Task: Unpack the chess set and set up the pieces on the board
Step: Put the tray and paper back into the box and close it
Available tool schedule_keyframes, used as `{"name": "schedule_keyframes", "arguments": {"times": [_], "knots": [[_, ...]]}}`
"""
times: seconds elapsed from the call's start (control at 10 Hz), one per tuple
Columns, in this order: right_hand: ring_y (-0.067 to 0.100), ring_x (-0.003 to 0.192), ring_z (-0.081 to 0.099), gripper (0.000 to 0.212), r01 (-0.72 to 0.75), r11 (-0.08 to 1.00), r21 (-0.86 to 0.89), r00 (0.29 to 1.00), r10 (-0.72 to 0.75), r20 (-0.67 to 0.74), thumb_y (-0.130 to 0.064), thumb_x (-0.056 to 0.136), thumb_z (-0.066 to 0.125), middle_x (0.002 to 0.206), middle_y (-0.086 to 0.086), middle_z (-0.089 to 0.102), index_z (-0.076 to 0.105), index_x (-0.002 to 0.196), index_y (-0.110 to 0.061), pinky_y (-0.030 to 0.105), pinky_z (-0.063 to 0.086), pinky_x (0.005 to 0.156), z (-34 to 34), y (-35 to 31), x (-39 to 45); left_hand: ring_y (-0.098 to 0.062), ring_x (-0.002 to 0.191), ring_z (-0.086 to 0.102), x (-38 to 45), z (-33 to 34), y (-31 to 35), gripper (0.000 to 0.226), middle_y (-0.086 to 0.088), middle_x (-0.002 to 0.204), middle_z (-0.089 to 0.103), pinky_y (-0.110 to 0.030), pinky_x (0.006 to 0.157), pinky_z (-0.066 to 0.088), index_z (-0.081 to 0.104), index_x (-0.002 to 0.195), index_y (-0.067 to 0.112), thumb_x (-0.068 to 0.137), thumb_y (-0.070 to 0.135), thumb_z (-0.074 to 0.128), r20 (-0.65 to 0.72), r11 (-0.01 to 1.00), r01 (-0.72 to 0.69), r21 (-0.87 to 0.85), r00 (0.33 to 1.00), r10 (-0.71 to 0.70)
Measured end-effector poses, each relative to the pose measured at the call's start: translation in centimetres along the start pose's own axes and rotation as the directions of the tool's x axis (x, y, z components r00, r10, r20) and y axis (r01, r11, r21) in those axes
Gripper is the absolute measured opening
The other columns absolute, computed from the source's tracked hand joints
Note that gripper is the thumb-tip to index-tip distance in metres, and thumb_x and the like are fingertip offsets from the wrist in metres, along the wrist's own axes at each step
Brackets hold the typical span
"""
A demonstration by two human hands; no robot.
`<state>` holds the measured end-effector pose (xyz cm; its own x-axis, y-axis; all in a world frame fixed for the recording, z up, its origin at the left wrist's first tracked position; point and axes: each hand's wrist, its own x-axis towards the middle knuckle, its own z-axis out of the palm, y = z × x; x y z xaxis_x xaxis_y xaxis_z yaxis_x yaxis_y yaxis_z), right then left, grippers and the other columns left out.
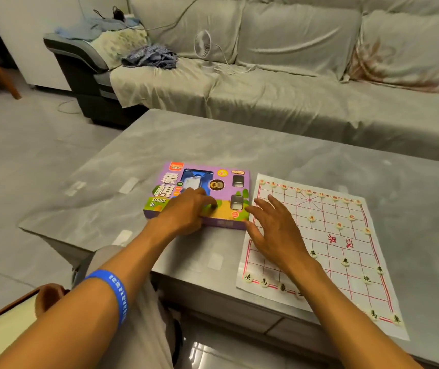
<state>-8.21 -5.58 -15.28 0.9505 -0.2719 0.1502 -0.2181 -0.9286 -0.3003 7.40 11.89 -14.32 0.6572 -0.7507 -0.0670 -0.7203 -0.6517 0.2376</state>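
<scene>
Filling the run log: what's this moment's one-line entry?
left hand resting on xiangqi box | right hand open over paper board | pieces placed

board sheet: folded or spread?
Spread. The board sheet lies flat on the table, grid fully showing, pieces standing on both ends.

You see the flat purple cardboard chess box lying closed just left of the white paper board with red gridlines; round cream pieces sit on that board.

Both forearms are stretched forward, the left hand laid palm-down, the right hand spread with fingers extended.
</scene>
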Motion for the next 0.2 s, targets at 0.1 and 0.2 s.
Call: {"name": "schedule_keyframes", "arguments": {"times": [0.1, 0.2], "knots": [[0.014, 0.146, 0.011, 0.043, -0.004, 0.999, 0.041, 1.0, 0.004, 0.006, -0.045, 0.097, 0.043, 0.155, -0.008, 0.028, 0.042, 0.139, -0.034, 0.033, 0.008, 0.117, -1.2, 0.2, -0.8, -0.027, 0.114, 0.048, 0.9, 0.4, 0.5, 0.057, -0.001, 0.127, 0.05, -0.041, 0.079, 0.051, 0.05, 0.135, 0.029, 0.084, 0.003, 0.059, -0.071, 0.999, 0.027, 0.044, 0.997, -0.024], [0.012, 0.146, 0.013, 0.041, -0.083, 0.989, 0.122, 0.995, 0.088, -0.039, -0.043, 0.096, 0.047, 0.154, -0.01, 0.028, 0.044, 0.137, -0.035, 0.033, 0.011, 0.116, -2.9, 1.4, -2.1, -0.027, 0.116, 0.049, 1.2, 0.4, 0.1, 0.059, -0.001, 0.13, 0.05, -0.041, 0.083, 0.051, 0.05, 0.135, 0.029, 0.084, 0.002, 0.059, -0.098, 0.997, 0.057, 0.05, 0.994, -0.052]]}}
